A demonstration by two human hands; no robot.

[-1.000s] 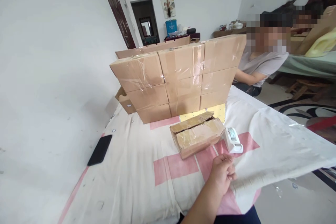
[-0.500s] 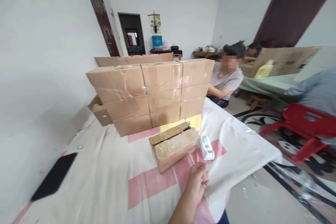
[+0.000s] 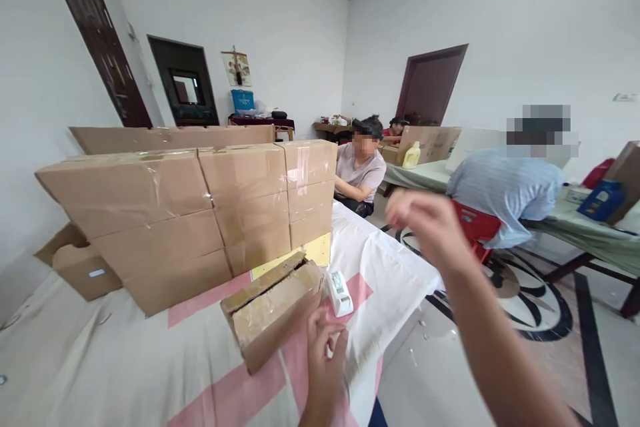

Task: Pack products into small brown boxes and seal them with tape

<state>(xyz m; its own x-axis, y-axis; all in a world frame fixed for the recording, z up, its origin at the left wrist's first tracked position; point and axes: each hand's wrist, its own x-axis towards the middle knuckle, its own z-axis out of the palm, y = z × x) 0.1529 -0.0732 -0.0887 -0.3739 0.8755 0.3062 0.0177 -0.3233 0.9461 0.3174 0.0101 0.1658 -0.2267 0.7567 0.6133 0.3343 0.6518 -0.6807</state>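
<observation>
- The left hand [image 3: 324, 347] rests low over the cloth-covered table [image 3: 125, 367], its fingers loosely curled and holding nothing, fingertips just beside the near end of a small worn cardboard box [image 3: 273, 310]
- That small box lies on its side on the pink-and-white cloth, its top flap slightly lifted, with tape across its face
- A small white device [image 3: 339, 292] lies just beside the box on its right, close to the left hand's fingertips; whether a finger touches it I cannot tell
- The right hand [image 3: 419, 221] is raised in the air well above the table edge, blurred, so its fingers look partly spread and empty, though that is uncertain
- Behind the small box stands a stack of taped cartons [image 3: 200, 207], three rows high, with a yellow sheet [image 3: 313, 252] showing at its foot
- An open carton [image 3: 75, 267] sits to the left of the stack
- Beyond the table a person in a grey shirt [image 3: 359, 170] sits facing this way; another person in a light blue shirt [image 3: 505, 190] sits on a red chair [image 3: 475, 223] at a second table [image 3: 590, 233]
- A yellow bottle [image 3: 411, 156] stands on that far table
</observation>
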